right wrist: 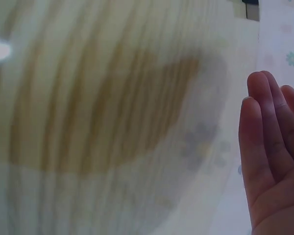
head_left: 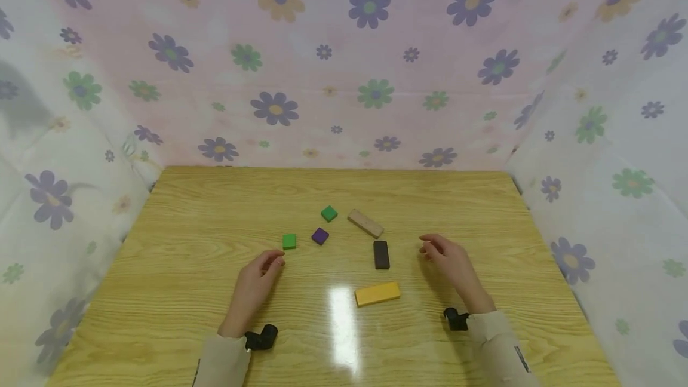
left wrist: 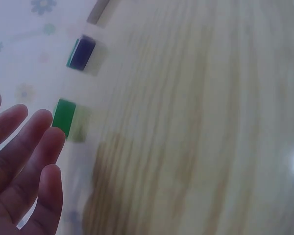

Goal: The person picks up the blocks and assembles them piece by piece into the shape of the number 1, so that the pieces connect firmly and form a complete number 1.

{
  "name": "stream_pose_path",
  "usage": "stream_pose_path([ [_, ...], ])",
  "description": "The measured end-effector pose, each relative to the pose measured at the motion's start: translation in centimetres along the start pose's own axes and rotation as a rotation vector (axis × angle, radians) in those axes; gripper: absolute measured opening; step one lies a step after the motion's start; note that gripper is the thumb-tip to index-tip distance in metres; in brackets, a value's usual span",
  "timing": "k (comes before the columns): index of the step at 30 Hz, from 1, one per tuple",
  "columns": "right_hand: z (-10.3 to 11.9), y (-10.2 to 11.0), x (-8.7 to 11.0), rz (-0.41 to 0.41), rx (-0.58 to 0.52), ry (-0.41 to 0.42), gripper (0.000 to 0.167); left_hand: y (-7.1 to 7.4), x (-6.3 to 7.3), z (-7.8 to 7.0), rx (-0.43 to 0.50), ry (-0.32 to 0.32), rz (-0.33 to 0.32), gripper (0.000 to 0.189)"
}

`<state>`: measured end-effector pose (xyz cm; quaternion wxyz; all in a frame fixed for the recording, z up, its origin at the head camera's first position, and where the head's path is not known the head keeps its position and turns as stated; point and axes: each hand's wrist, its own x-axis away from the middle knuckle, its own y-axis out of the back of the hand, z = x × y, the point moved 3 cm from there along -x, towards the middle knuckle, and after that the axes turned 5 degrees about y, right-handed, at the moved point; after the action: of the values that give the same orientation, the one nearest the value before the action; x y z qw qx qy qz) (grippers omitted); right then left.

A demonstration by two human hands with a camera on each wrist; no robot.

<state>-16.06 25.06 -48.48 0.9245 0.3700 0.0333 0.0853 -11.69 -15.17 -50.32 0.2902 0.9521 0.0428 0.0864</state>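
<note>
Little looks done: left hand and right hand are empty, fingers relaxed, and from far dark-green wooden-looking square to near yellow wooden-looking bar, all lies separate.

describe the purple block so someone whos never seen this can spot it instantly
On the wooden table, find the left hand. Just beyond it is a bright green block. Right of that, in front of a darker green block, lies the purple block, the only purple piece there.
</note>
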Motion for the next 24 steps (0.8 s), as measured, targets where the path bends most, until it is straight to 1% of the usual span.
stream_pose_path([
  [3, 0.5, -0.9, -0.1, 0.008, -0.029, -0.008, 0.031, -0.9, 0.3, -0.1, 0.047, 0.004, 0.005, 0.03],
  [8, 1.0, -2.3, -0.3, 0.023, -0.053, -0.018, 0.03, -2.5, 0.7, -0.5, 0.108, -0.002, 0.035, 0.027],
  [13, 1.3, -3.5, -0.3, 0.028, -0.165, -0.06, 0.029, -3.8, 1.1, -0.6, 0.166, -0.01, 0.052, 0.028],
  [16, 1.4, -4.2, -0.5, 0.038, -0.214, -0.083, 0.03, -4.7, 1.4, -0.6, 0.18, -0.019, 0.067, 0.031],
  [18, 1.5, -4.7, -0.5, 0.047, -0.22, -0.094, 0.031, -5.3, 1.6, -0.8, 0.179, -0.03, 0.074, 0.032],
  [20, 1.6, -5.0, -0.6, 0.048, -0.215, -0.11, 0.03, -5.9, 1.8, -1.0, 0.157, -0.059, 0.072, 0.03],
  [22, 1.7, -5.3, -0.7, 0.046, -0.204, -0.116, 0.03, -6.4, 2.1, -1.4, 0.138, -0.096, 0.066, 0.028],
  [24, 1.8, -5.6, -0.9, 0.049, -0.179, -0.116, 0.031, -6.9, 2.3, -1.7, 0.097, -0.142, 0.055, 0.024],
])
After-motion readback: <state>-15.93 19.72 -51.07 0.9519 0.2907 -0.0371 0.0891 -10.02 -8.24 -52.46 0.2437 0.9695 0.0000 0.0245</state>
